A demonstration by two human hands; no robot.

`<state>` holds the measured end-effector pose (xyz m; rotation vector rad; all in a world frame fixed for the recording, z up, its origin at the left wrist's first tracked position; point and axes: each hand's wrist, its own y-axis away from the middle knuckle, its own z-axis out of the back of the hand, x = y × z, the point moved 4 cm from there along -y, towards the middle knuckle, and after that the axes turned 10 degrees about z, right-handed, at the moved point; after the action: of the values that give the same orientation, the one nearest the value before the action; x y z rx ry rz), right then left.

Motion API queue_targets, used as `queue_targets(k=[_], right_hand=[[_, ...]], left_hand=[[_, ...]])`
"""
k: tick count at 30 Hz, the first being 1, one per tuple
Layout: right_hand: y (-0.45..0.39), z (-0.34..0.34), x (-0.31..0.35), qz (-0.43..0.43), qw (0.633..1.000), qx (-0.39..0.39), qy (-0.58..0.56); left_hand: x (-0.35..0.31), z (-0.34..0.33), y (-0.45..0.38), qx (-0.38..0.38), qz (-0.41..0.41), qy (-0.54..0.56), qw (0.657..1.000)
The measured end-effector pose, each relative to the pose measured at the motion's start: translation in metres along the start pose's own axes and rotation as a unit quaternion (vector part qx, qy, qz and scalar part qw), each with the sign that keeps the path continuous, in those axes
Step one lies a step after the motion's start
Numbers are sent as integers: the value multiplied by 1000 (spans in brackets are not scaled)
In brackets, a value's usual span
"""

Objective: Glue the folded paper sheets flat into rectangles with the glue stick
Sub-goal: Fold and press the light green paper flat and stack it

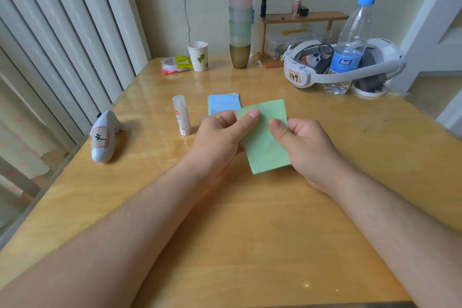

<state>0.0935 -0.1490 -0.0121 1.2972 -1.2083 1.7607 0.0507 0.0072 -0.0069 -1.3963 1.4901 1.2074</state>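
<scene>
Left thumb (246, 121) laid flat on the upper left corner of the green folded sheet (263, 142), remaining fingers curled beneath it: a pinch grip by the left hand (220, 137). Right thumb (280, 130) pressed on the sheet's right edge, fingers tucked under the paper: a matching pinch by the right hand (308, 144). Sheet held between both hands just above the table (250, 220), slightly tilted, lower corner pointing toward the viewer, layered edges visible at the top right corner. Whether the sheet touches the tabletop: cannot tell.

Just behind the green sheet, flat on the table, a blue folded sheet (223, 103) with a green edge showing beneath its left side, partly covered by the held sheet's upper corner. To the left of the hands, close by, the glue stick (181, 115), white, capped, standing upright and leaning a little in the wide-angle view.

Further left, near the table edge, a white handheld controller (103, 136) lying on its side with a labelled sticker. At the far side: a paper cup (198, 56) with a leaf print, a small plastic packet (175, 65) beside it, a tall stack of tinted cups (240, 15), a small wooden shelf (303, 17) carrying cosmetic bottles, a white headset (342, 65) marked 149, and a clear water bottle (351, 45) with a blue cap standing in front of it. Along the left, pale vertical slats (62, 32).
</scene>
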Motion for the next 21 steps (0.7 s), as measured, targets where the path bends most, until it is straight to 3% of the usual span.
queue_targets(k=[6,10,16,21], right_hand=[[-5,12,2,38,993,-105,36],[-5,14,0,52,990,-124,53],[-7,12,-8,10,997,-74,-1],[-11,11,-13,-44,998,-13,31]], left_hand=[[13,-11,1,69,0,-176,982],[10,-10,0,76,0,-171,982],[11,-3,-4,51,1,-144,988],[3,12,-12,8,10,-84,996]])
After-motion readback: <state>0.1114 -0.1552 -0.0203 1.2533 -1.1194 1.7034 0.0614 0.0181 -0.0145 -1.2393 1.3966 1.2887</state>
